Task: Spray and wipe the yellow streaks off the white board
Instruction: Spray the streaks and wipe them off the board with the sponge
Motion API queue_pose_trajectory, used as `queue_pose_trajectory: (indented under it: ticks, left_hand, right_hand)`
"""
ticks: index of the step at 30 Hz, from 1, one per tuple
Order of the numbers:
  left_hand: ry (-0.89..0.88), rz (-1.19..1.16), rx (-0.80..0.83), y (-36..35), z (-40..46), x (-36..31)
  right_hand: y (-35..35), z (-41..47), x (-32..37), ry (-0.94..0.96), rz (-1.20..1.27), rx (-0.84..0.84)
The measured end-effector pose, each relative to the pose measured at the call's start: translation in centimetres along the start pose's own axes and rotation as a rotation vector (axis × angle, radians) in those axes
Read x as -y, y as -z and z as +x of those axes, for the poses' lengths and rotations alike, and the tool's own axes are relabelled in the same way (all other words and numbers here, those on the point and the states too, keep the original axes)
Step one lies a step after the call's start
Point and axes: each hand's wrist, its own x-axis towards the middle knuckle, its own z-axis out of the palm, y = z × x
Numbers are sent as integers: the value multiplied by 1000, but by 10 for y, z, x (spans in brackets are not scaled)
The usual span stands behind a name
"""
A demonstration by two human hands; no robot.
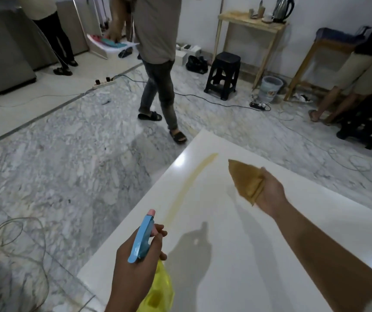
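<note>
White board (259, 255): glossy, left edge running diagonally over marble floor (68, 165); far corner near a walking person's sandalled foot (178, 135). Bare surface lies between the two hands. Yellow streak (189, 185): one long line just inside the left edge, beyond the spray nozzle and left of the cloth. Left hand (135, 266): clenched round a yellow spray bottle (158, 289) with blue trigger head. Right hand (270, 192): grasping a folded brown cloth (243, 179), raised over the board.
</note>
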Motion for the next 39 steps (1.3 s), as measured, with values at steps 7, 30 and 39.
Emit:
queue_pose_trajectory:
  ticks: [7,30,39]
  left_hand:
    - [40,18,-33,-53,83,13]
    - [33,48,-114,-12,39,9]
    - [12,44,-105,25,-30,13]
  right_hand:
    - [-54,174,52,431,-988,-223]
    - [-79,61,-177,772,-1890,443]
    - [-66,-53,-223,620,-1885,613]
